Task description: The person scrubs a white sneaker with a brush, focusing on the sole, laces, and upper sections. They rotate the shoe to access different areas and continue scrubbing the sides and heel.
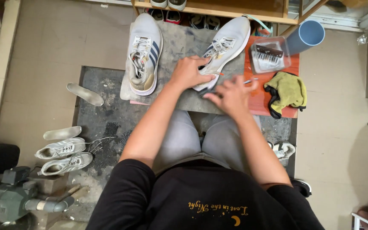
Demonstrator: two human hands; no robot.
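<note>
grey stained board [179,47] is lying across the person's lap, over a dark mat on a pale floor. motion is blurring the right hand [231,96], so whatever thin tool it is pinching is hard to make out. another grey sneaker [144,51] is resting on the board's left; a clear plastic box [269,54], a yellow cloth [289,88] and a blue tube [306,35] are sitting to the right. the left hand [189,72] is pressing down, gripping the right-side sneaker [224,47] at its heel, with the right hand just beside that heel.

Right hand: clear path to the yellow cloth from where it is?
Probably yes. The right hand is blurred, near the sneaker's heel; the yellow cloth lies just to its right on the orange board, with nothing between.
</note>
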